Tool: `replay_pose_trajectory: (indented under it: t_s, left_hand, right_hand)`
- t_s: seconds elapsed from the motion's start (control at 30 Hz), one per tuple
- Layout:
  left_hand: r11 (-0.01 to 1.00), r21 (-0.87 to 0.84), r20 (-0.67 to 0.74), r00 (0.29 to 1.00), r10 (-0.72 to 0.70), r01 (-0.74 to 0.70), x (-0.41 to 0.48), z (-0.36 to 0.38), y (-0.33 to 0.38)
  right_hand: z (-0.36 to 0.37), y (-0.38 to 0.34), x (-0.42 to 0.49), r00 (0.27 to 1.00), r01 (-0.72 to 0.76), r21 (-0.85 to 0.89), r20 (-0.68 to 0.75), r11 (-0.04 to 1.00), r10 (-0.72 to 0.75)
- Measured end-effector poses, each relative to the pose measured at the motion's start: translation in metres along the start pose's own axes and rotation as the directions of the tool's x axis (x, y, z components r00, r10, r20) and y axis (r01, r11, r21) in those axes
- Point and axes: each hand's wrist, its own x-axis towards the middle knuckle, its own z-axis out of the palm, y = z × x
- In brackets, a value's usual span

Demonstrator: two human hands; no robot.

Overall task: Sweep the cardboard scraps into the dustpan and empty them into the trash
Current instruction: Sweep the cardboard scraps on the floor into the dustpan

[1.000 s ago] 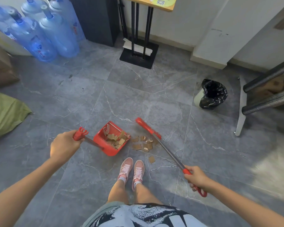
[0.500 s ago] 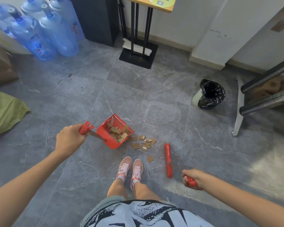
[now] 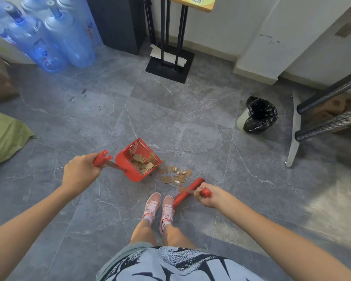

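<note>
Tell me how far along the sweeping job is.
Partly done: some brown cardboard scraps already lie in the red plastic dustpan, held by the left hand. In hand: the right hand grips the red broom beside the loose scraps on the floor. Left: sweeping those in and emptying into the black-bagged trash bin.

Arms: bare, no sleeves visible
Top: pale grey shirt with bold black print
Shorts: grey-green hem
Feet: 2 pink lace-up sneakers, pale socks
</note>
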Motion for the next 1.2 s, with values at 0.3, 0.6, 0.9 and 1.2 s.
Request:
replay_pose_trajectory:
  t_s: [0.3, 0.6, 0.9, 1.2]
  left_hand:
    - [1.000, 0.002, -0.014, 1.000, -0.016, 0.016, 0.003, -0.005, -0.012]
    - [1.000, -0.004, 0.000, 1.000, -0.028, 0.028, 0.003, -0.004, -0.018]
    - [1.000, 0.018, 0.028, 0.999, -0.019, 0.019, 0.001, -0.007, -0.023]
    - [0.994, 0.103, 0.111, 0.994, 0.023, -0.035, -0.002, 0.003, -0.041]
  right_hand:
    - [0.038, -0.021, 0.002, 0.998, -0.021, 0.136, 0.058, 0.990, 0.013]
    - [0.070, -0.041, 0.002, 0.994, 0.005, 0.267, 0.105, 0.964, -0.034]
    - [0.056, -0.044, -0.012, 0.996, 0.054, -0.059, 0.072, 0.997, -0.050]
    - [0.035, -0.080, -0.022, 0.975, 0.159, -0.616, -0.025, 0.772, -0.221]
